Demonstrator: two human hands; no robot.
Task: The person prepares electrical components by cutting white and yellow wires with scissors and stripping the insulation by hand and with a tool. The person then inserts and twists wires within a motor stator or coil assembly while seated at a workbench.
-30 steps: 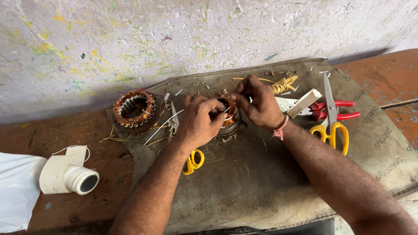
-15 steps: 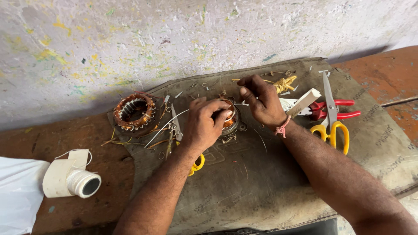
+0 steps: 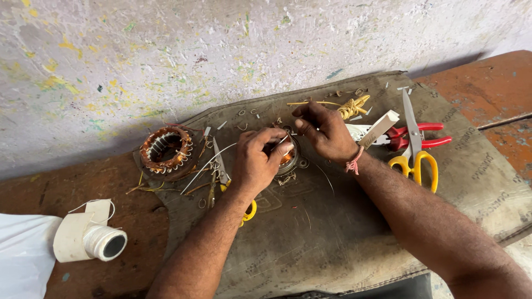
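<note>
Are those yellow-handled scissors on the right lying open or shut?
Shut. The yellow-handled scissors lie flat on the mat with both blades together in one narrow point and the handle loops side by side.

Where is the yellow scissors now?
In the head view, the yellow scissors lie on the mat's right side, beside the red pliers, right of the right hand.

A second copper-wound stator [image 3: 165,150] sits left on the grey mat [image 3: 332,243], yellow-handled scissors [image 3: 413,141] and red-handled pliers [image 3: 415,135] lie right, and a white pipe fitting [image 3: 88,241] rests on the wooden bench [image 3: 111,182].
</note>
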